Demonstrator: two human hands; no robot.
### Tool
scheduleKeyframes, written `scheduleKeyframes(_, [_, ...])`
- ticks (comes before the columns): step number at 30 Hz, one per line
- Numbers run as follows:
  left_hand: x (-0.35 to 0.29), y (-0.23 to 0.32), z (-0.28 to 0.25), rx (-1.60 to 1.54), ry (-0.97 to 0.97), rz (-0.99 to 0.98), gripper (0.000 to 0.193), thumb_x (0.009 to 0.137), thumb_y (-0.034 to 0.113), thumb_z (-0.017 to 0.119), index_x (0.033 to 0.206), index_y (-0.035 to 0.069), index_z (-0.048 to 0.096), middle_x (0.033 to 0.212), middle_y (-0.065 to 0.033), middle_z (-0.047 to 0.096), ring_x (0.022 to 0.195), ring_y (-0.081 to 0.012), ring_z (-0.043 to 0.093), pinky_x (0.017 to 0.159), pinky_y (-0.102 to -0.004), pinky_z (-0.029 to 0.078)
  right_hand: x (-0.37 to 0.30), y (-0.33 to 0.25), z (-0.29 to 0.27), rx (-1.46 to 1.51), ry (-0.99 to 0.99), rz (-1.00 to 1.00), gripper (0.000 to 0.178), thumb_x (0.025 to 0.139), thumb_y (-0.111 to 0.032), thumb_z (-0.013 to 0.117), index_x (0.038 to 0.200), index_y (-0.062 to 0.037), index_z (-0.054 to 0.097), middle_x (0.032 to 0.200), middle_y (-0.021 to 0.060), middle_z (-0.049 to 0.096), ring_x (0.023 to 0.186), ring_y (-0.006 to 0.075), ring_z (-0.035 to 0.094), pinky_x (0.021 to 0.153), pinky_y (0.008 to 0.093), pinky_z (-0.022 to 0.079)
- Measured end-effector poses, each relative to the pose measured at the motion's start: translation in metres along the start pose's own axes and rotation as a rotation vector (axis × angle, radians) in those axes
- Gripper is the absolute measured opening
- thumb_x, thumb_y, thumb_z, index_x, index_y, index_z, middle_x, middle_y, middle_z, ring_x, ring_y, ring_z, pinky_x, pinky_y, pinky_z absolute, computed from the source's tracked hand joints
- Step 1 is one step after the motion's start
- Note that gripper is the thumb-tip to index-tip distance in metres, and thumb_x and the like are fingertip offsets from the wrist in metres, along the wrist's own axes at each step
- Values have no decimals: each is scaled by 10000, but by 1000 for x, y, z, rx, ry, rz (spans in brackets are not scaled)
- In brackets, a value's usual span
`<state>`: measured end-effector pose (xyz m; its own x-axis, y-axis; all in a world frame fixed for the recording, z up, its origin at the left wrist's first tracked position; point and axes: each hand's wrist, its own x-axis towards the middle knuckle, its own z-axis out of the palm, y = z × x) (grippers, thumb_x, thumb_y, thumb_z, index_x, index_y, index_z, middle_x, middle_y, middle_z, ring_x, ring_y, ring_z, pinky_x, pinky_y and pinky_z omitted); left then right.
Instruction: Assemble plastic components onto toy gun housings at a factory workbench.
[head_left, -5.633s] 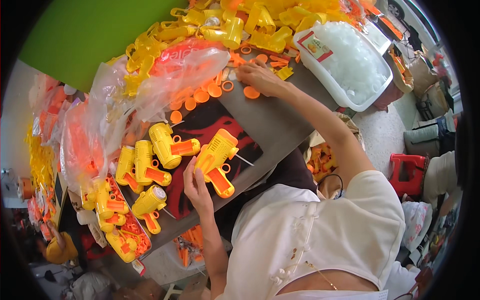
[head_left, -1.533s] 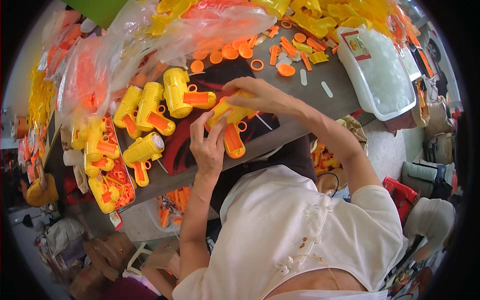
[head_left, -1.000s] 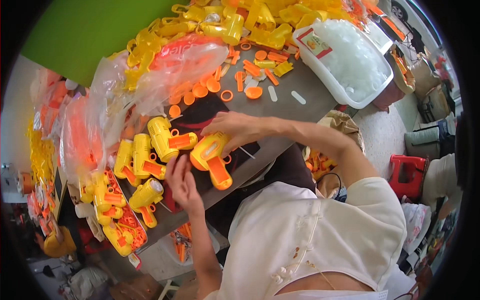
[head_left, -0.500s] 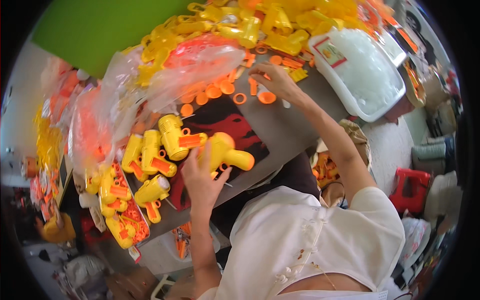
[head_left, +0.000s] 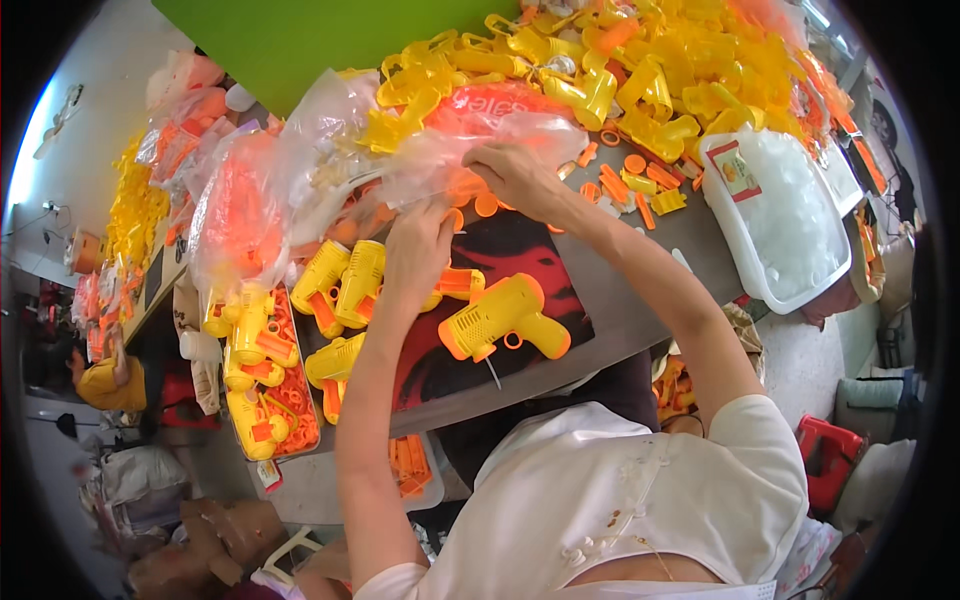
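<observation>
My left hand (head_left: 418,240) reaches over the table to the near edge of a clear plastic bag (head_left: 415,175). Its fingers are closed, and what they hold is hidden. My right hand (head_left: 520,182) is at the same bag, fingers curled and closed on the film. Orange round parts (head_left: 487,204) lie beneath and beside the hands. A yellow toy gun (head_left: 505,318) with orange ends rests on a black-and-red mat (head_left: 560,295), nearer me, touched by neither hand. Several more yellow gun bodies (head_left: 360,280) stand left of it, partly behind my left forearm.
A box of orange parts (head_left: 300,425) with yellow bodies on it sits at the left. Yellow shells (head_left: 650,90) pile up along the back. At the right stands a white tub (head_left: 775,285) lined with clear plastic; a red stool (head_left: 828,465) is on the floor.
My left hand has left the toy gun, which now lies on the mat, and moved forward to the plastic bag. My right hand has shifted left from the loose orange parts to the bag.
</observation>
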<state>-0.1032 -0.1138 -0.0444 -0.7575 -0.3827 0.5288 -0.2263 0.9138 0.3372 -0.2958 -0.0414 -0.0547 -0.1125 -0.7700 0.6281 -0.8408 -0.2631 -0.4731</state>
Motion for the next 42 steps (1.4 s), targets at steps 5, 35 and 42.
scheduleKeyframes(5, [45, -62, 50, 157, -115, -2, 142, 833, 110, 604, 920, 36, 688, 869, -173, 665, 893, -347, 620, 790, -429, 474, 29, 50, 18, -300, -242, 205, 357, 804, -7, 553, 1157, -57, 538, 1161, 121, 597, 1040, 370, 566, 779, 457, 499])
scheduleKeyframes(35, [36, -46, 31, -38, -169, 44, 137, 786, 98, 640, 879, 48, 728, 879, -156, 670, 851, -329, 627, 778, -419, 490, -12, 54, 35, -503, -362, -108, 222, 746, -130, 677, 961, -118, 626, 1030, 47, 597, 1051, 239, 535, 882, 407, 408])
scheduleKeyframes(42, [5, -14, -7, -280, -123, -56, 188, 850, 123, 624, 989, 4, 666, 976, -148, 673, 885, -324, 640, 788, -397, 500, -16, 19, -13, 36, -60, -87, 118, 827, -134, 652, 902, -43, 648, 879, 93, 658, 845, 272, 635, 756, 368, 498])
